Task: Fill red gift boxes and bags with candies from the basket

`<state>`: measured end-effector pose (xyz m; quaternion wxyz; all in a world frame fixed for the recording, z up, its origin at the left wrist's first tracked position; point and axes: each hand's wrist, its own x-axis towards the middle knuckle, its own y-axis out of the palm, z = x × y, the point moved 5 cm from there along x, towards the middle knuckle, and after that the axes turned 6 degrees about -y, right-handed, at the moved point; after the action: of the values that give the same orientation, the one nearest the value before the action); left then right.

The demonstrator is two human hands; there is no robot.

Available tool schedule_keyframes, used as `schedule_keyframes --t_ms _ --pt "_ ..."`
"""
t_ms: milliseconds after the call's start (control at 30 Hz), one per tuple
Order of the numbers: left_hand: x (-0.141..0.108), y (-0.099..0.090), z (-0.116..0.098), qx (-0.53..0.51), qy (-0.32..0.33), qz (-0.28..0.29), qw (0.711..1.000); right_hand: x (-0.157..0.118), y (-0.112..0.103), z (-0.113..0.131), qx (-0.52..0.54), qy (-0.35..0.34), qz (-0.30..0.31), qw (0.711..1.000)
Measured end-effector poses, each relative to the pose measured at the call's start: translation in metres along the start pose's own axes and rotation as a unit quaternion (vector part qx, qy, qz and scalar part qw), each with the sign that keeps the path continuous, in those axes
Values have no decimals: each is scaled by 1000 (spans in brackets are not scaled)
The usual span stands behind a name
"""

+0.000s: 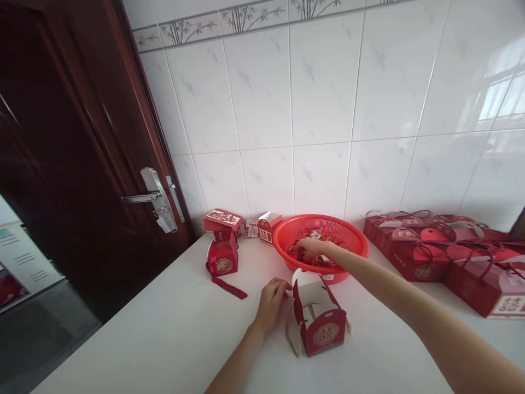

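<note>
In the head view, my right hand (311, 248) reaches into a red plastic colander basket (348, 232) with small wrapped packets (320, 234) in it. Its fingers curl down among the packets, and the fingertips are hidden, so what they pinch does not show. My left hand (273, 300) rests on the table beside a red gift box (326, 331), its fingers loosely stretched towards the box's far left corner; whether they touch it is hard to tell. The box stands with its top open, showing a white inside, and a cord handle hangs at each side.
Many red gift boxes (422, 260) with handles stand in rows at the right. At the back left are a red box with a ribbon (225, 254), a flat red box (222, 220) and a small open box (268, 227). A tiled wall (262, 180) borders the white table (172, 323).
</note>
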<state>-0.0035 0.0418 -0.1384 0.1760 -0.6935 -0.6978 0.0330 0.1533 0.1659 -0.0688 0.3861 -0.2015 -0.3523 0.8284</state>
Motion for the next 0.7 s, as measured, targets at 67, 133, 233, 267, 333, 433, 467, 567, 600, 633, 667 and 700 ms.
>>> schedule_keyframes --t_ms 67,133,233,267,333,433,467,567,600,633,667,700 --pt "1 0 0 -1 -4 -1 1000 -3 -9 -3 65 -1 -9 998" --pt "1 0 0 3 -4 2 1000 -8 -21 -6 131 -10 -30 991" --pt "1 0 2 8 -1 4 1000 -19 -38 -9 218 -30 -85 972" --pt "1 0 2 7 1 4 1000 -25 -43 -10 243 -37 -106 964" --pt "0 -1 0 0 11 0 1000 -37 -48 -12 286 -51 -149 945" --pt "1 -9 -14 -35 39 -35 998 -59 -49 -13 344 -72 -209 913" --pt "4 -14 -21 -53 51 -61 995 -65 -48 -13 376 -81 -225 895" --pt "21 -25 -48 -109 81 -133 982 -80 -45 -11 490 -109 -259 825" --pt "30 -24 -57 -123 83 -137 979 -83 -43 -10 518 -113 -266 805" --pt "41 -21 -66 -131 80 -129 980 -84 -42 -9 535 -113 -272 792" --pt "52 -15 -73 -134 73 -111 982 -85 -41 -8 546 -111 -277 783" --pt "64 -8 -79 -136 61 -94 984 -84 -39 -7 554 -108 -282 776"
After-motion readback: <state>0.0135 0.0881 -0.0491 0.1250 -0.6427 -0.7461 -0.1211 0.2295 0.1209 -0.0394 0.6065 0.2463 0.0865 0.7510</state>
